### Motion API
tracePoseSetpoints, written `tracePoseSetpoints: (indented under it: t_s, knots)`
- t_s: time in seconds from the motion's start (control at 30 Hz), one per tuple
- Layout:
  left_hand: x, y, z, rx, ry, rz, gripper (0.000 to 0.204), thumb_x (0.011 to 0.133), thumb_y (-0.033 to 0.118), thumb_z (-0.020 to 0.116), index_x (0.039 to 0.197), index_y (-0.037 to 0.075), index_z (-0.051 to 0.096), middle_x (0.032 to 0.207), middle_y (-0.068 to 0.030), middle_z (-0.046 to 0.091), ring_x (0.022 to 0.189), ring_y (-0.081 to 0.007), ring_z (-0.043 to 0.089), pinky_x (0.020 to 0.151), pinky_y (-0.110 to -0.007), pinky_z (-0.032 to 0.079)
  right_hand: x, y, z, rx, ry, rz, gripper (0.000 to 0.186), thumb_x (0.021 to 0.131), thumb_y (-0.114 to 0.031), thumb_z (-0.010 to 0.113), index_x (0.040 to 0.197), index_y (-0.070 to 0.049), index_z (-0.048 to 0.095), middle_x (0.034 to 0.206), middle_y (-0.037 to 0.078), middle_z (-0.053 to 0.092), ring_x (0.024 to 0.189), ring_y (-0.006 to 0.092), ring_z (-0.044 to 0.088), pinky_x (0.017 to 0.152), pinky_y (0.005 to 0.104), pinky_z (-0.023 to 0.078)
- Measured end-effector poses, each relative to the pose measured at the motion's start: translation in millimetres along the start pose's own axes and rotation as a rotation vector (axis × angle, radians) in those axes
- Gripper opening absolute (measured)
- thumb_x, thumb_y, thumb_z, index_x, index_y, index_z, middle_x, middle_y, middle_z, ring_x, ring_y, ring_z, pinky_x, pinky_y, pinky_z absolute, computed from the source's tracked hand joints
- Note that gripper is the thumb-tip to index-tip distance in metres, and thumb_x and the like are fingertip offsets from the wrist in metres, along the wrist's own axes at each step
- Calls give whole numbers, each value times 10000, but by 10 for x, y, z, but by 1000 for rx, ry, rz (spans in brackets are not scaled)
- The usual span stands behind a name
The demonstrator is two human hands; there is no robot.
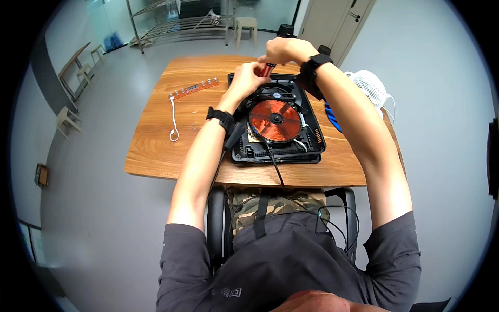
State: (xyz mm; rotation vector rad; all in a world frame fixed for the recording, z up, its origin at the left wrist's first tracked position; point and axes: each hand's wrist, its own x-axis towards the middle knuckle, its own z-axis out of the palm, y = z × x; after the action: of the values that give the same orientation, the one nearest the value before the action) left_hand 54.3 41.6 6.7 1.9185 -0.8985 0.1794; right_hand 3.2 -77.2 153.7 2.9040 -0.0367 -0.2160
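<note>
We list one opened black housing point(318, 148), flat on the wooden table point(150, 156), inner side up — presumably for access — with a round copper coil point(275, 130) exposed. One red tool point(267, 70) at the housing's far edge; the right hand point(287, 50) is closed over its top end, an overhead grasp that would suit turning or pressing. The left hand point(246, 79) has its fingers bunched at the tool's lower part, apparently steadying it; whether they pinch the tool or something beside it, we cannot tell at this size. One orange strip point(194, 89) with white cord point(174, 117), left of the housing; near it, a few tiny loose pieces point(194, 125) — perhaps set apart to avoid loss. One white fan point(367, 86), beyond the right forearm.
</note>
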Motion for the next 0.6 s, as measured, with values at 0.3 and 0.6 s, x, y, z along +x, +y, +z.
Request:
tracePoseSetpoints:
  t_s: [0.3,0.6]
  knots:
    - [17,0,-49,40,-90,-20,289,804,202,784,1012,7,740,902,-99,752,856,-154,694,816,-314,531,197,82,139,-119,78,-114,470,857,-455,654,1015,-24,755,982,163,744,905,313,718,781,405,578]
    - [40,86,34,23,-97,-57,288,801,205,789,1004,3,755,921,-93,763,845,-122,691,793,-293,527,-39,162,36,23,-50,-11,448,910,-460,576,1129,-104,738,1062,132,737,1013,303,695,879,424,541]
